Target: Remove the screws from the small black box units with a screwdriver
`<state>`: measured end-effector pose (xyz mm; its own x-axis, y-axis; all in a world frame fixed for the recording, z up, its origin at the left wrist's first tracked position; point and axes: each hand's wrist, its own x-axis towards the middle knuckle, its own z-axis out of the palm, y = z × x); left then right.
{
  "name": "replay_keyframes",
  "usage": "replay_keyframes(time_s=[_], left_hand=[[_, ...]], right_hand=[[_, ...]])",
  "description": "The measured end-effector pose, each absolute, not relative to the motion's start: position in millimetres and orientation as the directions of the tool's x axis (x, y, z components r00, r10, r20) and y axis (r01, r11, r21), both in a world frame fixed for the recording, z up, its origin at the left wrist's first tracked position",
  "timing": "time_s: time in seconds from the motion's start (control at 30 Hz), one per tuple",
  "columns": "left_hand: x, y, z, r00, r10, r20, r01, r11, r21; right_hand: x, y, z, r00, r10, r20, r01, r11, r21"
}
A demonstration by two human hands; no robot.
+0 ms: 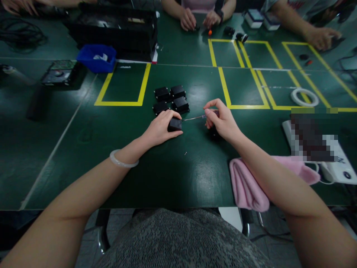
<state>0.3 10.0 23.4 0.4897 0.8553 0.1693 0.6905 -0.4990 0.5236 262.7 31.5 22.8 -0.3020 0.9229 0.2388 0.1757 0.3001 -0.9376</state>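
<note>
My left hand (161,128) grips a small black box (175,124) low over the green table, fingers along its top and thumb at its near side. My right hand (220,118) is closed round the handle of a screwdriver (193,118), whose thin metal shaft points left, its tip at the box's right side. Beyond my left hand several similar black boxes (180,104) stand grouped together, with small light screws at their corners. Under my right hand lies a dark round object (214,133), partly hidden. A tiny screw (185,153) lies on the table in front of me.
A pink cloth (247,184) and a white power strip (341,162) lie at the right, near a white tape roll (305,97). A blue bin (97,58) stands before a large black case (117,33). Other people's hands (188,19) work across the table (178,178).
</note>
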Motion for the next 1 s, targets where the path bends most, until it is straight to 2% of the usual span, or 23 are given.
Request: replay_keyframes(time_s=[0.13, 0.33, 0.53, 0.73, 1.0], left_hand=[[0.2, 10.9, 22.3, 0.490, 0.851, 0.187, 0.688, -0.510, 0.517], [1.3, 10.4, 23.6, 0.486, 0.858, 0.168, 0.695, -0.496, 0.521], [1.4, 10.7, 23.5, 0.489, 0.855, 0.173, 0.691, -0.501, 0.520], [0.0, 10.9, 22.5, 0.501, 0.845, 0.189, 0.677, -0.518, 0.523], [0.0, 10.5, 22.9, 0.496, 0.848, 0.187, 0.680, -0.513, 0.525]], right_hand=[[263.2, 31.9, 22.4, -0.312, 0.926, 0.213, 0.202, 0.284, -0.937], [262.7, 32.6, 21.2, -0.292, 0.919, 0.265, 0.175, 0.324, -0.930], [262.5, 31.5, 21.7, -0.302, 0.928, 0.217, 0.166, 0.275, -0.947], [262.1, 31.1, 23.0, -0.296, 0.917, 0.267, 0.175, 0.327, -0.929], [262.9, 31.3, 22.6, -0.315, 0.929, 0.195, 0.170, 0.258, -0.951]])
